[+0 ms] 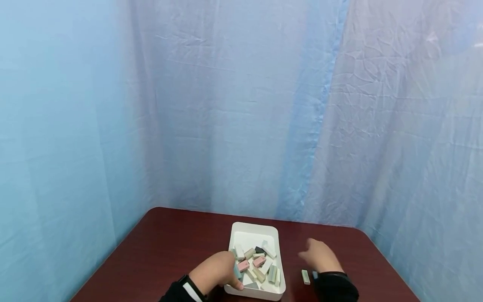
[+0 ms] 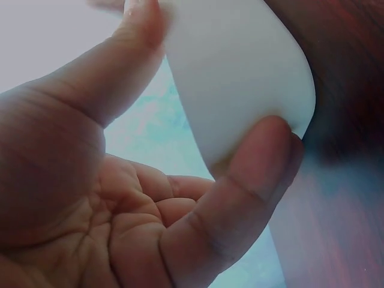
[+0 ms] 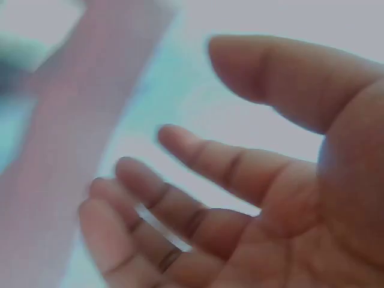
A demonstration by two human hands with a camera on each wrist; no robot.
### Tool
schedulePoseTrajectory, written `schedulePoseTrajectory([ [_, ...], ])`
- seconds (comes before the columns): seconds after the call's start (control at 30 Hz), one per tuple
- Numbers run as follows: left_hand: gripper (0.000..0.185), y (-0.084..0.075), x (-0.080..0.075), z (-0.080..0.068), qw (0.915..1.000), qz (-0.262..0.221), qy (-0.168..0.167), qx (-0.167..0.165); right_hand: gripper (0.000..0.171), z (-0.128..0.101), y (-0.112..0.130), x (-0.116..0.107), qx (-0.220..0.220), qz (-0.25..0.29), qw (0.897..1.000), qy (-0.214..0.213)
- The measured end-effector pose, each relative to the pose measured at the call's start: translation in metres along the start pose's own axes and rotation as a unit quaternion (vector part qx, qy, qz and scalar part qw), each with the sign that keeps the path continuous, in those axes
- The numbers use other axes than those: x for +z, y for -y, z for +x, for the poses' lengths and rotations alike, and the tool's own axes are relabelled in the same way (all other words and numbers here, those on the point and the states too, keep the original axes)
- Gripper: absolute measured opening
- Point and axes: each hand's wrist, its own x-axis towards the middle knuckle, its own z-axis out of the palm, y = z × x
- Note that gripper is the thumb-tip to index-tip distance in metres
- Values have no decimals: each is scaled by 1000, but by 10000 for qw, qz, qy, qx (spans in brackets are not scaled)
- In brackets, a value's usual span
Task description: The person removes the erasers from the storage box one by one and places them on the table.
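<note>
A white tray (image 1: 254, 227) stands on the table, with several small rectangular blocks (image 1: 258, 261) in white, beige, pink, grey and black. My left hand (image 1: 219, 270) holds the tray by its near left side; in the left wrist view, thumb and fingers grip the white wall (image 2: 240, 66). To the tray's right, my right hand (image 1: 321, 255) is over the table, holding nothing. The right wrist view shows its fingers (image 3: 180, 210) loosely bent and apart. Beside the right wrist lie a pale block (image 1: 305, 277) and a blue block (image 1: 315, 274), the latter partly hidden by the sleeve.
The dark red-brown table (image 1: 181, 239) has rounded far corners. Light blue curtains (image 1: 241, 126) hang behind it and along both sides.
</note>
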Motion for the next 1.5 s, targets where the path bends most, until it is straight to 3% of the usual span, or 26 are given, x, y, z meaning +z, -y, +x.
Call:
schedulePoseTrajectory([
  [0.1, 53, -1, -2, 1, 9999, 132, 28, 18, 51, -11, 51, 7, -714, -106, 9972, -178],
  [0.2, 52, -2, -4, 3, 9998, 174, 62, 71, 52, -12, 86, 24, -1330, -142, 9907, 252],
  [0.33, 51, -2, -7, 5, 9995, 254, 141, 98, 45, -5, 106, 45, -1600, -496, 9824, 825],
  [0.4, 52, -3, -6, 4, 9992, 346, 165, 112, 34, -1, 106, 54, -1630, -707, 9795, 948],
  [0.5, 53, -2, -2, 4, 9987, 478, 154, 120, 38, 1, 103, 62, -1583, -972, 9775, 1002],
  [0.6, 52, -1, 1, 3, 9988, 413, 212, 141, 45, 0, 98, 64, -1461, -953, 9793, 1025],
  [0.73, 50, 0, 2, 3, 9989, 207, 356, 229, 31, -3, 92, 63, -1531, -1072, 9778, 950],
  [0.97, 50, 1, 2, 1, 9991, 235, 182, 299, 24, -5, 88, 60, -1664, -991, 9770, 897],
  [1.23, 50, 3, -1, -4, 9992, 192, 169, 308, 39, -4, 82, 70, -1757, -696, 9782, 863],
  [1.33, 50, 3, -2, -4, 9990, 229, 272, 275, 50, -7, 82, 71, -1909, -670, 9746, 959],
  [1.5, 46, 0, -3, 0, 9979, 273, 512, 285, 52, -11, 82, 68, -2287, -594, 9661, 1040],
])
